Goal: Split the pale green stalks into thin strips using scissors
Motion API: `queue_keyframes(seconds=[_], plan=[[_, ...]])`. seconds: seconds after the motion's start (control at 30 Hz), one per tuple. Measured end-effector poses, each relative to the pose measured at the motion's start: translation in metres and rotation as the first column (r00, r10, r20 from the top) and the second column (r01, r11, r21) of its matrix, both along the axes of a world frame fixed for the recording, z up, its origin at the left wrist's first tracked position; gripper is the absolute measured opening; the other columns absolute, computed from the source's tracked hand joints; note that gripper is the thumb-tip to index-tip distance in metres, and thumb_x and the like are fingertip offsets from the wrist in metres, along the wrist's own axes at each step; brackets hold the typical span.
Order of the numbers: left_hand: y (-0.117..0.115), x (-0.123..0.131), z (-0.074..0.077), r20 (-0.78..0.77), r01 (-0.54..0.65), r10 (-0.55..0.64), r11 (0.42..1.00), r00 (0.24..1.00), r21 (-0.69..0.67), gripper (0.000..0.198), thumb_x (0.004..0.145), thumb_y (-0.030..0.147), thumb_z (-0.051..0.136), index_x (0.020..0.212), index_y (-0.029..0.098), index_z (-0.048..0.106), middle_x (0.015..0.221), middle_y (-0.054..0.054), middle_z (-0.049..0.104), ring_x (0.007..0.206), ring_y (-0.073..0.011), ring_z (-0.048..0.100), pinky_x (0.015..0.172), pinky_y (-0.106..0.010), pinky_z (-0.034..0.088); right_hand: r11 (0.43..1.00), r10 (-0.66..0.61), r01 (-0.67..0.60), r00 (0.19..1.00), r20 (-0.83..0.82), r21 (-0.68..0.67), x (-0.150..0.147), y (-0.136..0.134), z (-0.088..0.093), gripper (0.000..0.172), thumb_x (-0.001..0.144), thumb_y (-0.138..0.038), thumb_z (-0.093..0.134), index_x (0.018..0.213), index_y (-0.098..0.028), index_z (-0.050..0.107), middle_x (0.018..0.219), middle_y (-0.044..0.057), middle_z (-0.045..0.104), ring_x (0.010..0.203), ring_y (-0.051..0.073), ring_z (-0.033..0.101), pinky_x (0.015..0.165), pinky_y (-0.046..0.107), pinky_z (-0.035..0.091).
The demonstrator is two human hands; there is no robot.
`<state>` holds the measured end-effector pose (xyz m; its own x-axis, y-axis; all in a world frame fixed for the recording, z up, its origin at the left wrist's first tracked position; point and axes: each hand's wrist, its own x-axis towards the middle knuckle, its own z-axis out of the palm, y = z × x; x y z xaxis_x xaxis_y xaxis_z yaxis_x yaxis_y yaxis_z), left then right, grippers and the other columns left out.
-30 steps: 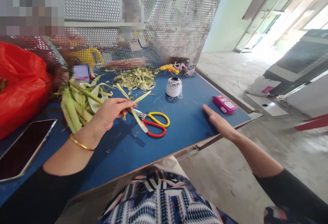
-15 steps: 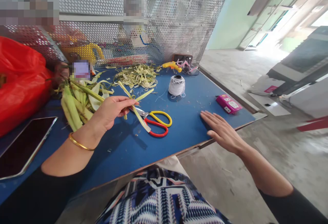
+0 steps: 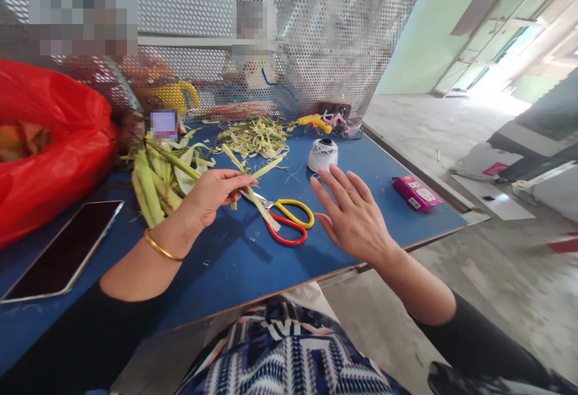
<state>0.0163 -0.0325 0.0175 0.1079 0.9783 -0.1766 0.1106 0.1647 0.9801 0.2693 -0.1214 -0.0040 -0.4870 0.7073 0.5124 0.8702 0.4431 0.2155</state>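
Observation:
My left hand point(image 3: 215, 195), with a gold bangle on the wrist, pinches crossed pale-green leaf strips point(image 3: 253, 179) over the blue table point(image 3: 235, 262). Scissors point(image 3: 289, 221) with one yellow and one red handle lie just right of that hand, partly under a strip. My right hand point(image 3: 351, 214) hovers open with fingers spread, just right of the scissors and in front of a white thread spool point(image 3: 323, 154).
A heap of green leaves point(image 3: 156, 181) and a pile of trimmings point(image 3: 255, 136) lie behind. A phone point(image 3: 63, 250) and red plastic bag point(image 3: 40, 160) are at left. A pink box point(image 3: 416, 192) sits near the right edge; a glue gun point(image 3: 316, 121) rests by the perforated metal screen point(image 3: 293, 27).
My right hand has lifted off the table near its right edge and moved left toward the scissors, fingers spread. My left hand keeps its hold on the strips.

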Motion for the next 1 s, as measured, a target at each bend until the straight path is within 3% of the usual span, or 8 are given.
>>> queue_keyframes(seconds=[0.37, 0.5, 0.57, 0.63, 0.77, 0.83, 0.9, 1.0], plan=[[0.011, -0.013, 0.001, 0.085, -0.162, 0.156, 0.984, 0.984, 0.068, 0.016, 0.061, 0.031, 0.075, 0.060, 0.015, 0.071, 0.053, 0.002, 0.057, 0.045, -0.0060, 0.042, 0.046, -0.020, 0.031, 0.921, 0.363, -0.342, 0.927, -0.095, 0.184, -0.079, 0.083, 0.014, 0.051, 0.096, -0.019, 0.043, 0.147, -0.016, 0.041, 0.147, 0.014, 0.050, 0.142, 0.026, 0.040, 0.116, 0.048, 0.031], [0.016, -0.015, -0.002, 0.085, -0.201, 0.196, 0.978, 0.977, 0.059, 0.014, 0.066, 0.029, 0.074, 0.064, 0.015, 0.072, 0.052, 0.002, 0.056, 0.044, -0.0053, 0.041, 0.045, -0.019, 0.031, 0.881, 0.460, -0.377, 0.823, -0.334, 0.285, -0.083, 0.095, 0.005, 0.051, 0.095, -0.017, 0.049, 0.145, -0.021, 0.043, 0.099, 0.005, 0.076, 0.103, 0.020, 0.069, 0.112, 0.046, 0.036], [0.016, -0.014, -0.004, 0.073, -0.170, 0.165, 0.983, 0.984, 0.063, 0.014, 0.067, 0.029, 0.074, 0.066, 0.015, 0.073, 0.052, 0.003, 0.055, 0.044, -0.0054, 0.040, 0.045, -0.020, 0.030, 0.903, 0.425, -0.322, 0.765, -0.484, 0.284, -0.079, 0.098, 0.002, 0.051, 0.093, -0.018, 0.053, 0.143, -0.023, 0.046, 0.089, 0.003, 0.076, 0.093, 0.020, 0.071, 0.109, 0.047, 0.039], [0.014, -0.010, -0.006, 0.046, -0.083, 0.080, 0.994, 0.996, 0.073, 0.015, 0.068, 0.030, 0.073, 0.064, 0.015, 0.073, 0.052, 0.002, 0.056, 0.044, -0.0060, 0.040, 0.044, -0.020, 0.029, 0.935, 0.355, -0.291, 0.725, -0.590, 0.204, -0.073, 0.100, 0.001, 0.045, 0.091, -0.025, 0.057, 0.136, -0.023, 0.054, 0.105, 0.009, 0.073, 0.106, 0.024, 0.067, 0.104, 0.049, 0.043], [0.005, 0.000, -0.009, -0.080, 0.167, -0.162, 0.984, 0.984, 0.068, 0.019, 0.069, 0.031, 0.072, 0.059, 0.015, 0.071, 0.044, 0.003, 0.050, 0.042, -0.0071, 0.039, 0.043, -0.021, 0.027, 0.945, 0.209, -0.326, 0.692, -0.691, -0.041, -0.068, 0.104, 0.005, 0.021, 0.089, -0.035, 0.060, 0.097, -0.023, 0.075, 0.098, 0.009, 0.073, 0.096, 0.025, 0.067, 0.093, 0.045, 0.047], [0.000, 0.004, -0.011, -0.134, 0.244, -0.235, 0.968, 0.963, 0.055, 0.018, 0.070, 0.031, 0.071, 0.060, 0.015, 0.072, 0.041, 0.004, 0.047, 0.041, -0.0071, 0.038, 0.043, -0.022, 0.025, 0.891, 0.115, -0.396, 0.667, -0.736, -0.220, -0.069, 0.105, 0.005, 0.018, 0.085, -0.034, 0.063, 0.081, -0.022, 0.075, 0.084, 0.006, 0.073, 0.082, 0.021, 0.066, 0.085, 0.041, 0.048], [-0.003, 0.007, -0.013, -0.167, 0.281, -0.270, 0.959, 0.948, 0.045, 0.018, 0.070, 0.030, 0.071, 0.059, 0.015, 0.072, 0.042, 0.004, 0.048, 0.041, -0.0069, 0.038, 0.043, -0.021, 0.026, 0.766, -0.030, -0.500, 0.600, -0.799, -0.404, -0.072, 0.104, 0.004, 0.019, 0.080, -0.036, 0.066, 0.072, -0.019, 0.072, 0.075, 0.004, 0.071, 0.072, 0.018, 0.064, 0.073, 0.035, 0.048], [-0.005, 0.010, -0.017, -0.212, 0.308, -0.294, 0.951, 0.932, 0.035, 0.022, 0.070, 0.031, 0.071, 0.055, 0.016, 0.069, 0.041, 0.004, 0.047, 0.041, -0.0067, 0.038, 0.043, -0.021, 0.026, 0.640, -0.234, -0.590, 0.461, -0.856, -0.492, -0.077, 0.104, -0.001, 0.027, 0.074, -0.042, 0.069, 0.063, -0.018, 0.065, 0.062, 0.000, 0.064, 0.059, 0.014, 0.057, 0.060, 0.029, 0.045]])
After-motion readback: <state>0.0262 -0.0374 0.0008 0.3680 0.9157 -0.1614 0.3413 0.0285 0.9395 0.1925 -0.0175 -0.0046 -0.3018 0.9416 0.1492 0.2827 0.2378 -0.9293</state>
